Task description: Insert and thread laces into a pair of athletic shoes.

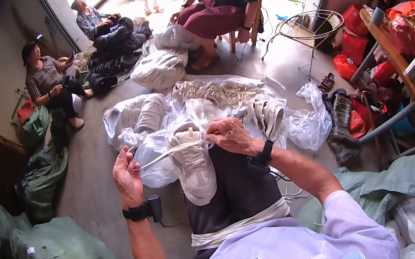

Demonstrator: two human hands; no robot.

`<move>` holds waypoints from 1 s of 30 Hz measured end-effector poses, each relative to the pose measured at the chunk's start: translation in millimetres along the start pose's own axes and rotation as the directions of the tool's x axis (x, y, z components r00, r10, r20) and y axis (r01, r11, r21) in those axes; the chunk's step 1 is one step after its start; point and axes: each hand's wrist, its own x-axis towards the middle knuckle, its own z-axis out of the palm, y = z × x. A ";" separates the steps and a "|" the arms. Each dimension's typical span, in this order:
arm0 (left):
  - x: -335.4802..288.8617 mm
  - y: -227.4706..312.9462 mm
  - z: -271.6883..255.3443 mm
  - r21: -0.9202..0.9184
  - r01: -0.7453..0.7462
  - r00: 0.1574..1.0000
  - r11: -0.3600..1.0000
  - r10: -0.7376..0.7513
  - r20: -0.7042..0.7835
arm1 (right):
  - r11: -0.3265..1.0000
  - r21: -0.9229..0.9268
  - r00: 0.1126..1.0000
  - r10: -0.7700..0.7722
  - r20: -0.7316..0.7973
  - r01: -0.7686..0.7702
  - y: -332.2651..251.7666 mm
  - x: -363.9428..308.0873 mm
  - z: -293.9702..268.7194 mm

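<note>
A white lace-up sneaker (196, 177) rests on my dark-trousered lap, its toe toward me. My left hand (128, 177), to the left of the shoe, has its fingers pinched on a white shoelace (157, 160) that runs across to the shoe's upper eyelets. At the right side of the shoe's opening, my right hand (234, 135) is closed on the lace close to the eyelets; its fingertips are partly hidden. A bundle of white laces (242, 227) lies across my thighs.
Ahead on the floor, plastic bags hold pale sneakers (266, 117) and a heap of cream laces (218, 92). Green sacks (67, 254) stand at the left. A round wire-framed chair (311, 29) stands beyond, near red bags. Several people sit or stand around the doorway.
</note>
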 end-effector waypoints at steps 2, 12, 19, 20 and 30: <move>0.0 -2.5 8.4 0.096 -0.022 0.999 0.995 0.025 -0.030 | 0.998 -0.031 0.999 -0.050 0.009 0.050 -0.3 -2.1 0.9; -3.0 -21.7 29.8 0.426 -0.060 0.998 0.903 0.051 0.033 | 0.999 0.016 0.975 0.041 0.220 -0.046 -2.9 6.9 -8.1; -6.7 -34.7 45.0 0.562 -0.107 0.994 0.820 0.069 0.089 | 1.000 0.004 0.929 -0.010 0.369 0.009 3.3 16.8 -14.2; -8.1 -35.4 45.9 0.566 -0.114 0.992 0.817 0.061 0.111 | 0.999 0.041 0.931 -0.025 0.363 0.011 3.6 17.1 -14.0; -15.0 -38.6 51.6 0.615 -0.132 0.985 0.777 0.031 0.172 | 0.976 0.152 0.932 0.097 0.348 -0.158 -1.0 14.6 -12.9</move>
